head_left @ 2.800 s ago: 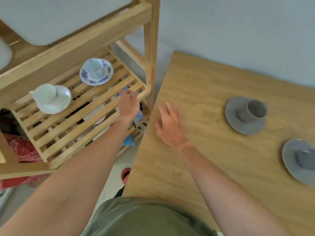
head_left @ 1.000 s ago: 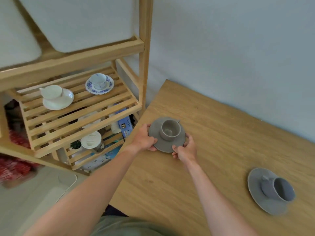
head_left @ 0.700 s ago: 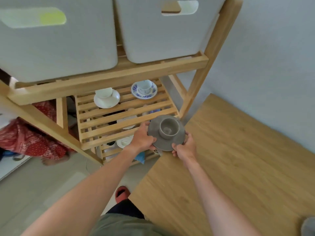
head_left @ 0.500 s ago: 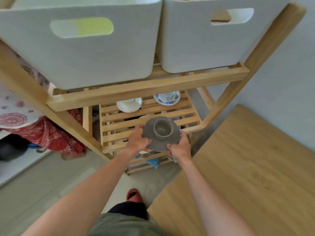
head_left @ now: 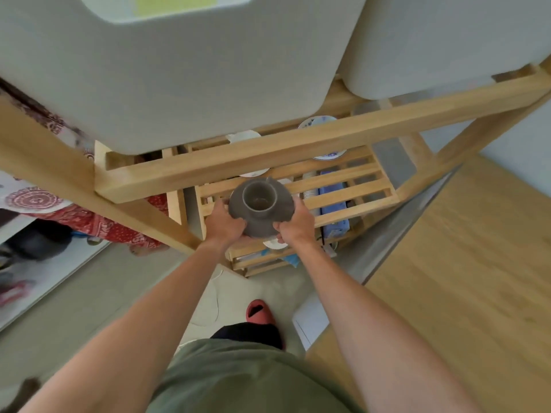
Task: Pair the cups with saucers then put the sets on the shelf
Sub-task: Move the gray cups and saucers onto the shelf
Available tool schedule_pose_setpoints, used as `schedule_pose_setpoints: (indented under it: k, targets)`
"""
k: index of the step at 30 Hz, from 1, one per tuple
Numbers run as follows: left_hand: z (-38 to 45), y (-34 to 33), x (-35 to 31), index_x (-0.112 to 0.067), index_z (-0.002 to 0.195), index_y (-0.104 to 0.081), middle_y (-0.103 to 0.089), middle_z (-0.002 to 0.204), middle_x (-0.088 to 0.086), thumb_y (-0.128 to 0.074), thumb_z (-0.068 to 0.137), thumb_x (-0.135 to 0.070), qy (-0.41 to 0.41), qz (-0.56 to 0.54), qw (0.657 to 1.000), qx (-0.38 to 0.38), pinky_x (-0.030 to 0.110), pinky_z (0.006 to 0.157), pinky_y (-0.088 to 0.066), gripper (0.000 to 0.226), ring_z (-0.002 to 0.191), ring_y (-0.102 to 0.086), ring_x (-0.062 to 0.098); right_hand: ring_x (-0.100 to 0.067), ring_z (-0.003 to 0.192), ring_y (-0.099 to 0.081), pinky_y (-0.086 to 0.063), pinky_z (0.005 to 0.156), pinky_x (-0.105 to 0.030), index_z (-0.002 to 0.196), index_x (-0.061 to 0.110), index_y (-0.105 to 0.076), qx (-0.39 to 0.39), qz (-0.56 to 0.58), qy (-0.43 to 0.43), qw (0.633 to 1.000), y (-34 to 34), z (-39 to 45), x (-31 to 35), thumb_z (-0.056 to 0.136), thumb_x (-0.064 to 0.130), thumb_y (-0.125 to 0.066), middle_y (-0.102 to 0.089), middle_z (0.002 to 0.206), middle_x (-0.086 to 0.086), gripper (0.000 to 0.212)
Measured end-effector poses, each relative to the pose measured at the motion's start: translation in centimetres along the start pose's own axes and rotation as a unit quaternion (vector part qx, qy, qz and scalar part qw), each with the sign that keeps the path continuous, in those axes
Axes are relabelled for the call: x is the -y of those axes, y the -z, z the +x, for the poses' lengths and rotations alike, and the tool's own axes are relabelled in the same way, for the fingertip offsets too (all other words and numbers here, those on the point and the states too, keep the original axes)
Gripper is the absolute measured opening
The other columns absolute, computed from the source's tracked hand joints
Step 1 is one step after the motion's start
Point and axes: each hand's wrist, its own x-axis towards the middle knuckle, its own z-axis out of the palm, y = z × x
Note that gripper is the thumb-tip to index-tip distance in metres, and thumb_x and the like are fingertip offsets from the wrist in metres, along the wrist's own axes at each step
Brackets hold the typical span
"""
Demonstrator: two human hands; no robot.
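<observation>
Two hands carry one set in the head view: my left hand [head_left: 224,226] clasps the left rim of the grey saucer [head_left: 283,213], and my right hand [head_left: 295,226] clasps its right rim, thumbs on top and fingers curled underneath. Each grip is pressed onto the saucer's edge. The grey cup [head_left: 258,197] stands upright in the middle of the saucer, mouth toward me, looking empty.

I hold the set in the air just in front of the wooden shelf [head_left: 298,144], at the height of its slatted middle level [head_left: 343,186], over the front left part of those slats. Whether the saucer touches the wood I cannot tell.

Farther back on that level, partly hidden by the shelf's front beam, sit a white saucer [head_left: 243,136] and a blue-patterned saucer [head_left: 320,120]. Above them, on the upper level, stand two pale storage bins [head_left: 179,84], side by side. A lower level shows white crockery and a blue box, blurred.

The wooden worktop [head_left: 462,263] lies to my right, apart from the hands. Below, I see my green shirt [head_left: 238,380] and a red slipper [head_left: 258,312] on the floor.
</observation>
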Motion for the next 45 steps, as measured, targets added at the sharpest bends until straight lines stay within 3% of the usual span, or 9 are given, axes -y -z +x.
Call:
schedule_pose_setpoints:
  k: [3, 7, 15, 21, 24, 28, 34, 41, 45]
  targets:
    - [0.0, -0.4, -0.2, -0.015, 0.139, -0.047, -0.058, 0.127, 0.008, -0.067, 0.089, 0.001, 0.008, -0.019, 1.000, -0.011, 0.018, 0.051, -0.057, 0.056, 0.116, -0.060, 0.027, -0.034, 0.106, -0.070, -0.062, 0.083, -0.049, 0.124, 0.016, -0.056, 0.001, -0.003, -0.011, 1.000, 0.0, 0.5, 0.2, 0.080, -0.005, -0.076, -0.066, 0.118, -0.007, 0.052]
    - [0.5, -0.7, -0.3, -0.019, 0.134, -0.051, -0.063, 0.132, 0.012, -0.068, 0.084, -0.005, 0.011, -0.025, 0.999, -0.033, 0.041, 0.074, -0.067, 0.055, 0.114, -0.067, 0.035, -0.030, 0.114, -0.066, -0.061, 0.086, -0.051, 0.131, 0.019, -0.056, -0.008, -0.001, 0.002, 1.000, -0.3, 0.9, 0.4, 0.081, -0.004, -0.077, -0.065, 0.124, -0.006, 0.060]
    - [2.1, -0.5, -0.8, -0.017, 0.144, -0.045, -0.058, 0.136, 0.013, -0.064, 0.091, -0.006, 0.019, 0.007, 1.000, -0.015, 0.016, 0.034, -0.050, 0.057, 0.111, -0.067, 0.040, -0.029, 0.120, -0.063, -0.060, 0.089, -0.050, 0.129, 0.017, -0.055, -0.007, -0.019, 0.021, 1.000, -0.6, 1.5, 1.2, 0.083, -0.004, -0.076, -0.063, 0.127, -0.008, 0.055]
    - [0.2, -0.6, -0.5, -0.012, 0.146, -0.032, -0.046, 0.141, 0.015, -0.069, 0.086, -0.019, 0.007, 0.038, 0.998, -0.041, 0.040, 0.088, -0.057, 0.071, 0.115, -0.059, 0.032, -0.029, 0.127, -0.055, -0.050, 0.102, -0.039, 0.138, 0.013, -0.048, -0.020, -0.035, 0.031, 0.999, 0.0, 0.9, 0.8, 0.086, 0.010, -0.078, -0.058, 0.133, -0.014, 0.060]
    - [-2.1, -1.1, 0.3, -0.012, 0.138, -0.036, -0.049, 0.124, 0.008, -0.067, 0.091, -0.019, -0.018, 0.015, 0.996, -0.085, 0.038, 0.083, -0.048, 0.057, 0.105, -0.053, 0.023, -0.029, 0.133, -0.046, -0.039, 0.102, -0.033, 0.149, 0.011, -0.038, -0.027, -0.045, 0.033, 0.998, 1.2, 0.0, 0.3, 0.092, 0.015, -0.073, -0.051, 0.141, -0.016, 0.067]
    - [-6.3, -2.8, 1.2, -0.017, 0.117, -0.044, -0.057, 0.097, -0.002, -0.062, 0.094, -0.020, -0.043, 0.016, 0.997, -0.065, 0.036, 0.078, -0.042, 0.030, 0.095, -0.057, 0.021, -0.016, 0.099, -0.051, -0.046, 0.084, -0.029, 0.140, 0.011, -0.044, -0.084, -0.049, 0.040, 0.994, 4.1, -1.7, -0.9, 0.095, 0.021, -0.063, -0.053, 0.129, -0.016, 0.049]
    - [-12.2, -9.4, 0.2, -0.016, 0.116, -0.051, -0.062, 0.072, 0.004, -0.058, 0.098, -0.020, -0.164, 0.040, 0.985, 0.033, 0.031, 0.057, -0.043, 0.020, 0.066, -0.059, 0.020, -0.029, 0.130, -0.046, -0.036, 0.102, -0.031, 0.147, 0.010, -0.041, -0.201, -0.069, 0.074, 0.974, 12.6, -6.5, -4.4, 0.101, 0.019, -0.055, -0.047, 0.138, -0.014, 0.049]
    - [-20.5, -19.0, -4.6, -0.027, 0.136, -0.040, -0.071, 0.082, 0.004, -0.052, 0.096, -0.028, -0.271, 0.094, 0.946, 0.154, 0.049, 0.082, -0.056, 0.042, 0.091, -0.067, 0.030, -0.037, 0.133, -0.044, -0.034, 0.109, -0.040, 0.151, 0.009, -0.038, -0.312, -0.110, -0.004, 0.943, 23.9, -13.0, -11.9, 0.099, 0.019, -0.055, -0.046, 0.142, -0.021, 0.055]
    - [-25.9, -24.5, -5.9, -0.019, 0.140, -0.043, -0.069, 0.079, 0.007, -0.052, 0.099, -0.020, -0.318, 0.119, 0.918, 0.206, 0.038, 0.071, -0.047, 0.042, 0.077, -0.063, 0.023, -0.039, 0.130, -0.046, -0.035, 0.108, -0.042, 0.148, 0.009, -0.041, -0.385, -0.117, -0.044, 0.914, 29.6, -17.6, -16.2, 0.095, 0.015, -0.059, -0.046, 0.139, -0.020, 0.056]
